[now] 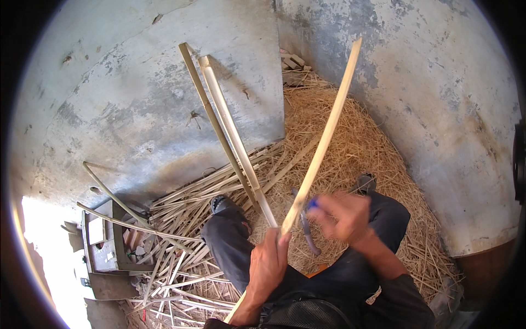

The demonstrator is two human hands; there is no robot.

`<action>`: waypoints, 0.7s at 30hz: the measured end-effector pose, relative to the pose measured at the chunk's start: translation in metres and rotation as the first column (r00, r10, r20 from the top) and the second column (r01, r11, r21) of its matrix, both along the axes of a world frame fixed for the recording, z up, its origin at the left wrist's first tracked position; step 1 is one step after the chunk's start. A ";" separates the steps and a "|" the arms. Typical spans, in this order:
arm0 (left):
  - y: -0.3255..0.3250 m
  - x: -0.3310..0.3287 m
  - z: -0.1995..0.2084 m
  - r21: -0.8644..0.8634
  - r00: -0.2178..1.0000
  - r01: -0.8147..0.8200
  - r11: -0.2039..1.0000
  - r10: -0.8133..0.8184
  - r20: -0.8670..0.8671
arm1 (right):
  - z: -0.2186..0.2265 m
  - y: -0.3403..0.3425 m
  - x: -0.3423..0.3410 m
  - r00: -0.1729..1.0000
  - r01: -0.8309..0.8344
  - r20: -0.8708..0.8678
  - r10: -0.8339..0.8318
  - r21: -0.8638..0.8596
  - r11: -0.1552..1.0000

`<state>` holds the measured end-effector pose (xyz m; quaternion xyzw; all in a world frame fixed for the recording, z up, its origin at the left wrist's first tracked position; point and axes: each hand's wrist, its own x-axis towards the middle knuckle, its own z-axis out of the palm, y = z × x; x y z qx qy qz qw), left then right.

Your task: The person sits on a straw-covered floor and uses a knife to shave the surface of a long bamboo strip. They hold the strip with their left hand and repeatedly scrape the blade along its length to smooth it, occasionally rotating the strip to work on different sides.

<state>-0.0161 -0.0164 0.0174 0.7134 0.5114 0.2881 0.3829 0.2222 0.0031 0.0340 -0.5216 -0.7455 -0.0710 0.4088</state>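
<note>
Your left hand is closed around the pale strip, which rises from between thumb and fingers; your forearm hides its lower end. Right of the strip, your right hand blurs, fingers curled by a blue thing; I cannot tell whether they grip it. Beyond, the strip partly covers a curved tool; left of it, two other strips slant before the wall.

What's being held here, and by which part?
The left hand grips a pale strip partway along its length. The right hand is blurred; whether it holds anything cannot be told.
</note>
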 end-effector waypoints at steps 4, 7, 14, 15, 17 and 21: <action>-0.026 -0.007 -0.014 -0.103 0.999 0.036 0.994 -0.034 0.028 | 0.011 0.029 0.058 0.963 0.238 -0.149 -0.226 0.066 0.969; -0.026 -0.011 -0.013 -0.084 1.000 0.028 0.996 -0.027 0.013 | 0.016 0.030 0.065 0.972 0.213 -0.112 -0.206 0.058 0.975; -0.041 -0.033 -0.028 -0.146 0.998 0.057 0.988 -0.061 -0.021 | 0.035 0.060 0.104 0.952 0.293 -0.115 -0.283 0.086 0.952; -0.043 -0.037 -0.030 -0.136 0.998 0.061 0.989 -0.063 -0.009 | 0.034 0.065 0.111 0.954 0.284 -0.128 -0.271 0.099 0.954; -0.047 -0.045 -0.034 -0.126 0.998 0.064 0.990 -0.062 0.016 | 0.035 0.076 0.122 0.945 0.323 -0.095 -0.312 0.134 0.937; -0.056 -0.063 -0.040 -0.214 0.997 0.052 0.976 -0.062 -0.038 | 0.045 0.091 0.143 0.910 0.412 -0.083 -0.407 0.060 0.909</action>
